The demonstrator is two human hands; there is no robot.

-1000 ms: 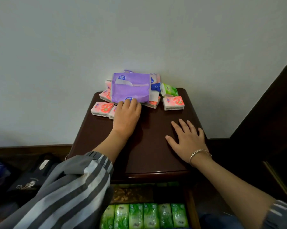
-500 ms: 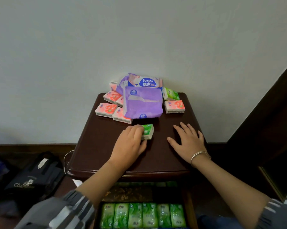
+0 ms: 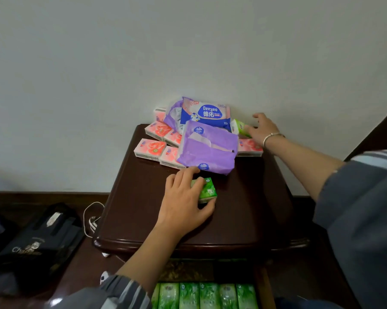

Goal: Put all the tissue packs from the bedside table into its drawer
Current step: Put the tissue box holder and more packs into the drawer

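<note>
On the dark wooden bedside table (image 3: 243, 215), my left hand (image 3: 183, 201) grips a small green tissue pack (image 3: 208, 190) near the middle of the top. My right hand (image 3: 260, 129) reaches to the back right and closes its fingers on another green pack (image 3: 238, 128) by the wall. A large purple tissue pack (image 3: 210, 148) lies on a pile with a blue and white Deeyeo pack (image 3: 208, 113) and several pink packs (image 3: 150, 149). Below the table front, the open drawer (image 3: 262, 288) holds a row of green packs (image 3: 201, 295).
A white wall stands right behind the table. A black bag (image 3: 38, 239) and a white cable (image 3: 91, 217) lie on the floor to the left. Dark wooden furniture (image 3: 379, 130) rises at the right edge.
My right hand left the table's front right and reached back to the green pack by the wall. My left hand stayed on the small green pack mid-table.
</note>
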